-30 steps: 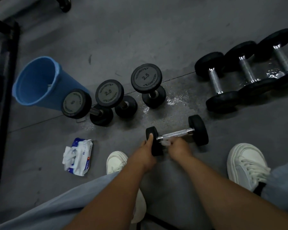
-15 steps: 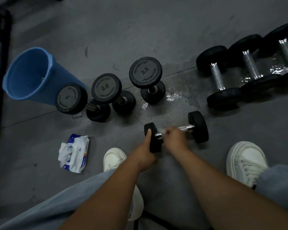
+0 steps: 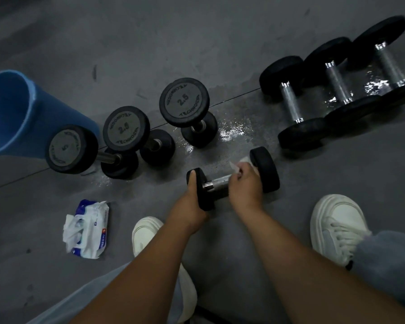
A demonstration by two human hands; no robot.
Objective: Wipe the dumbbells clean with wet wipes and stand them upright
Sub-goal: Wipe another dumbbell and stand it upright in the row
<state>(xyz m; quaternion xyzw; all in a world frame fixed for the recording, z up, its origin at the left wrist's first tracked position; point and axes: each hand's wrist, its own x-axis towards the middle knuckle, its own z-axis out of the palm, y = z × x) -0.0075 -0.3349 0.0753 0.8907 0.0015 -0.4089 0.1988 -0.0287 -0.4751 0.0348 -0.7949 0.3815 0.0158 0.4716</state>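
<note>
Left hand (image 3: pixel 192 202) clasped on the near head of a small dumbbell (image 3: pixel 264 171) lying on the grey floor (image 3: pixel 220 31); right hand (image 3: pixel 244 183) closed on a wet wipe (image 3: pixel 237 166) over its steel handle. Beyond, left: tipped blue bucket (image 3: pixel 12 108). Far right: three lying dumbbells (image 3: pixel 290 101), touching. Between: three upright dumbbells (image 3: pixel 184 101). Near left: opened wipes pack (image 3: pixel 87 229).

Head camera looks steeply down at floor (image 3: pixel 220 43).
</note>
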